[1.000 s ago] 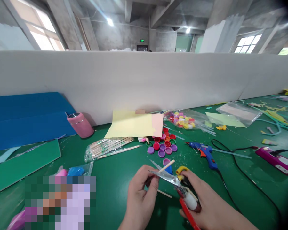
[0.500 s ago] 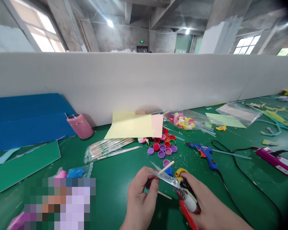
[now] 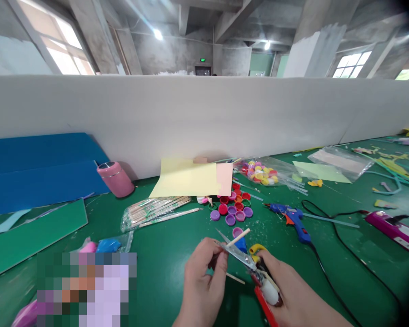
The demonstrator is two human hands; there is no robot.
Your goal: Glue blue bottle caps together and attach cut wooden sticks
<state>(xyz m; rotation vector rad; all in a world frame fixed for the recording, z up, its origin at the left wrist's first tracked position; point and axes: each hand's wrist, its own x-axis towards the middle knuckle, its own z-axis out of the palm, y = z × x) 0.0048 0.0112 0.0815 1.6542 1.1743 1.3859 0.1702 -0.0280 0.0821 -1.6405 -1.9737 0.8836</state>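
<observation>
My left hand (image 3: 202, 281) is closed in a pinch on a thin wooden stick (image 3: 237, 237) that points up and to the right. My right hand (image 3: 295, 295) grips red-handled scissors (image 3: 255, 272). The scissor blades (image 3: 234, 250) are parted, and the stick lies between them near my left fingertips. A short piece of stick (image 3: 234, 278) lies on the green table below the blades. Loose bottle caps (image 3: 233, 209) in red, purple and orange lie just beyond my hands.
A blue glue gun (image 3: 293, 220) with a black cable lies to the right. A bag of sticks (image 3: 150, 210), yellow and pink paper (image 3: 191, 179), a bag of caps (image 3: 262, 171) and a pink cup (image 3: 115, 178) sit near the white wall. Blue foam sheets (image 3: 37, 170) lie left.
Both hands with stick and scissors have sunk slightly in view; the blades stay parted around the stick. Nothing else has moved.
</observation>
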